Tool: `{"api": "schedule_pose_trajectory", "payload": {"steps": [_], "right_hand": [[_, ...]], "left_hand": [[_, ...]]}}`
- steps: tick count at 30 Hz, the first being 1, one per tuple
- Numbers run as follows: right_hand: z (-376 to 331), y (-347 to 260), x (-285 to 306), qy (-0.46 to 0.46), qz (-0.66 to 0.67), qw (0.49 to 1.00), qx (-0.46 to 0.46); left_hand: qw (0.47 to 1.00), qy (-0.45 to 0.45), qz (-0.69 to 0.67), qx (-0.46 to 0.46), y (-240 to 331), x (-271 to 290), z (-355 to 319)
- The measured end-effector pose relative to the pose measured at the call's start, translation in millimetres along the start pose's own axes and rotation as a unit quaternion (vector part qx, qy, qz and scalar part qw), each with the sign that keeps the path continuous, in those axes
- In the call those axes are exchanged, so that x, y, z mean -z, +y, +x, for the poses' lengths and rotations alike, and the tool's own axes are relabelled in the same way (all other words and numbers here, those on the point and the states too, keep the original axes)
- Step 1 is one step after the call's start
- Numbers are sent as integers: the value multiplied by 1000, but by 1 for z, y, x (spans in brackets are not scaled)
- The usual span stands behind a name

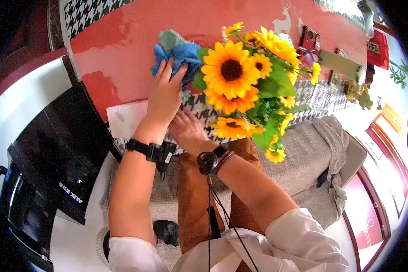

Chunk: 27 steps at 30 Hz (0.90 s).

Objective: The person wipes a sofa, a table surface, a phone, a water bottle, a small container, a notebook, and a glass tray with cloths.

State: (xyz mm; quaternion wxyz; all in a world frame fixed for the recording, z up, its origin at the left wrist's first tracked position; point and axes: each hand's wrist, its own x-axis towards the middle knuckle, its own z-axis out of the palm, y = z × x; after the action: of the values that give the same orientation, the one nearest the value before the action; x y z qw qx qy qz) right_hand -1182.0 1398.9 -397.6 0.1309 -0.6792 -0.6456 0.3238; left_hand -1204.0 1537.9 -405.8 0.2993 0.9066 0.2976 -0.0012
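My left hand (164, 96) reaches over the table and grips a crumpled blue cloth (186, 55), pressing it on the red tabletop (122, 59). A grey-green cloth part (170, 39) sticks out at its far side. My right hand (188, 131) rests near the table's front edge, just under the left wrist, with fingers stretched out and nothing visible in them. Beside the cloth, on the right, stands a bunch of sunflowers (231, 70); its base is hidden by blooms and leaves. A pale sheet (128, 119) lies at the table edge, left of my hands.
A grey-covered bench (299, 145) runs along the table's near side. To the left stands a black appliance (59, 149). Toward the right of the table are a dark red box (309, 38), a clear ribbed container (321, 97) and other small items.
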Motion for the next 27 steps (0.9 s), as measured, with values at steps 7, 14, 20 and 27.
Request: {"api": "schedule_pose_trajectory", "payload": {"steps": [7, 14, 20, 27], "right_hand": [[-116, 10, 29, -29, 263, 960, -88], [-179, 121, 82, 222, 643, 629, -376], [-152, 165, 124, 195, 674, 606, -374], [-114, 167, 141, 166, 654, 641, -366]], "left_hand": [[998, -53, -24, 31, 59, -40, -104], [993, 6, -89, 82, 66, -55, -136], [940, 235, -104, 226, 40, -40, -64], [950, 267, -23, 156, 69, -20, -65]]}}
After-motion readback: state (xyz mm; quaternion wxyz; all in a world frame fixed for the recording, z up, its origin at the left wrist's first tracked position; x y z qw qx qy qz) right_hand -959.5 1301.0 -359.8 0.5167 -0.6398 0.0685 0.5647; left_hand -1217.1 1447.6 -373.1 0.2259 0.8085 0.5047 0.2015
